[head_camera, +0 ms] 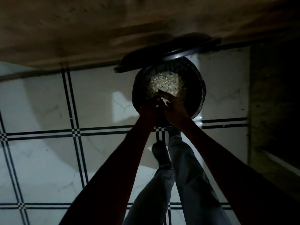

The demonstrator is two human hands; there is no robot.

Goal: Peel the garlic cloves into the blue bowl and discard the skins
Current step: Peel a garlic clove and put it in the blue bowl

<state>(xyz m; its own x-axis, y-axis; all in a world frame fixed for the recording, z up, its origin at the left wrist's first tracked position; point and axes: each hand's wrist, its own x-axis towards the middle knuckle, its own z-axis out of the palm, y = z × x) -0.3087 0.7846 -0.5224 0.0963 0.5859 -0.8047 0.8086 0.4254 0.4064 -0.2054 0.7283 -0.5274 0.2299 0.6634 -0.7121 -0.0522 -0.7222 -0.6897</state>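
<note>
In the dim head view, both hands, left hand (148, 109) and right hand (172, 109), meet over the dark round bin (197, 88) holding pale garlic skins (165, 85), apparently discarding; their grip cannot be told, the blue bowl is unseen, and next comes shaking off scraps.

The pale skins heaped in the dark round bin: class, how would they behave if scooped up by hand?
The skins look thin and shredded, so probably very light and floppy. Loosely heaped in the bin, they would likely scatter or cling to the hands rather than lift as one clump.
</note>
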